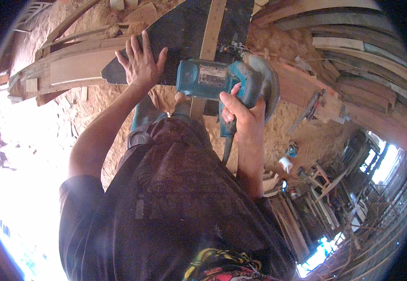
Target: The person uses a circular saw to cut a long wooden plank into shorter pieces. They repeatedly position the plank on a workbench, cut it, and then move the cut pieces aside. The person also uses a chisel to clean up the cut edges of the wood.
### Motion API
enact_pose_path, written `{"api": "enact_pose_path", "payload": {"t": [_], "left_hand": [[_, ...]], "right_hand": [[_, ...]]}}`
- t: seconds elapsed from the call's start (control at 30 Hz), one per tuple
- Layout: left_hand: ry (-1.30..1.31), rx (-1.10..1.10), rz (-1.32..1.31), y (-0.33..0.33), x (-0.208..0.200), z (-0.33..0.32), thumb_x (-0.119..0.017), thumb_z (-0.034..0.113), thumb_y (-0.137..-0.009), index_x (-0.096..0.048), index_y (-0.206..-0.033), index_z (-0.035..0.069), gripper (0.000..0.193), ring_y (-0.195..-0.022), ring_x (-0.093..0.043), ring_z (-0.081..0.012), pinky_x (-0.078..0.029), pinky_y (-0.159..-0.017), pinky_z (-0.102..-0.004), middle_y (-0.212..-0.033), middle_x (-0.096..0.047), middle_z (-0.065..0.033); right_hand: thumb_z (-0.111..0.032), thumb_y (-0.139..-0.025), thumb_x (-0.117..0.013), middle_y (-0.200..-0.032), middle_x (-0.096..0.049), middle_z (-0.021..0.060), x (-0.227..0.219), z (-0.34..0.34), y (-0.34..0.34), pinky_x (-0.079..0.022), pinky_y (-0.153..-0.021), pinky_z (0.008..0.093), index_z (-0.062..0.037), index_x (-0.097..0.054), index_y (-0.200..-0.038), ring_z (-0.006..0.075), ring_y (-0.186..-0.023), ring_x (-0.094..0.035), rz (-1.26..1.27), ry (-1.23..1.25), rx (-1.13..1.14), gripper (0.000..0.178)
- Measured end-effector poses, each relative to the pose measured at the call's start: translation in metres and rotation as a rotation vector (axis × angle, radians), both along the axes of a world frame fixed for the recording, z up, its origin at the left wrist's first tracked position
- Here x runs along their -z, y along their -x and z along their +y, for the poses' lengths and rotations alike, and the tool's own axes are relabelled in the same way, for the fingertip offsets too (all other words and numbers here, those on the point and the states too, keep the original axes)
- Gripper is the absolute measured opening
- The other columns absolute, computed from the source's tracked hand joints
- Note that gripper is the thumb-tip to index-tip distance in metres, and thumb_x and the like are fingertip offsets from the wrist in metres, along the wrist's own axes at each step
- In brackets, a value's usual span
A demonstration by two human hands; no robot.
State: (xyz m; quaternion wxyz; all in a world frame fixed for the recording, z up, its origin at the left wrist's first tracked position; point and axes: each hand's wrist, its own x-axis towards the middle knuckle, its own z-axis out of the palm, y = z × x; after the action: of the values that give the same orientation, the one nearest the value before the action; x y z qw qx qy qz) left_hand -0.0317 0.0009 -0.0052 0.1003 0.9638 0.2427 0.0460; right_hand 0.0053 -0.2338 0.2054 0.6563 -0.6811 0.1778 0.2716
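Currently, a blue circular saw point(202, 78) sits on a black board point(175, 33) in the upper middle of the view, its motor housing pointing left and its rounded guard on the right. The right hand point(244, 110) is wrapped around the saw's rear handle, thumb over the top and fingers curled through the grip; whether the trigger is pressed cannot be told. A dark cord point(228, 149) hangs from the handle toward the person's body. Beneath the motor housing runs a narrow wooden strip point(213, 29), which crosses the board lengthwise and sticks out past its near edge. The left hand point(142, 63) grasps nothing: it lies palm down with spread fingers near the board's left end, well apart from the saw. Just below the board, the person's bare toes show near the strip, above a dark shirt point(175, 206) that fills the lower middle. To the left, long planks point(84, 65) lie side by side, touching the black board's tip or passing close by it. On the right, a wide reddish board point(302, 86) slants away, with a long thin tool of unclear kind on it. More timber point(349, 18) is piled at the upper right. Farther out, a small white container point(285, 164) rests on the sawdust-coloured ground point(274, 129), near a small blue object.
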Motion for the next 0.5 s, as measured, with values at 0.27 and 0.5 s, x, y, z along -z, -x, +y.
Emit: {"api": "enact_pose_path", "payload": {"t": [0.27, 0.5], "left_hand": [[0.015, 0.005, 0.005, 0.002, -0.006, -0.002, -0.046, 0.063, -0.101, -0.027, -0.162, 0.006, 0.086, -0.151, -0.025, -0.0429, -0.012, -0.116, -0.0761, -0.16, -0.031, -0.0257], [-0.007, -0.004, -0.057, 0.003, -0.004, -0.004, -0.047, 0.064, -0.101, -0.028, -0.163, 0.011, 0.084, -0.15, -0.028, -0.0425, -0.015, -0.116, -0.0743, -0.158, -0.034, -0.0261]], "right_hand": [[-0.003, -0.084, -0.081, -0.071, -0.055, -0.001, 0.003, 0.011, -0.026, -0.038, -0.049, 0.0276, -0.0077, -0.06, -0.096, 0.0103, -0.051, -0.049, -0.003, -0.033, 0.033, 0.025], [-0.007, -0.083, -0.082, -0.069, -0.055, -0.0009, 0.017, 0.029, -0.092, -0.038, -0.048, 0.0272, -0.0081, -0.06, -0.094, 0.01, -0.051, -0.05, -0.058, -0.075, -0.036, 0.024]]}}
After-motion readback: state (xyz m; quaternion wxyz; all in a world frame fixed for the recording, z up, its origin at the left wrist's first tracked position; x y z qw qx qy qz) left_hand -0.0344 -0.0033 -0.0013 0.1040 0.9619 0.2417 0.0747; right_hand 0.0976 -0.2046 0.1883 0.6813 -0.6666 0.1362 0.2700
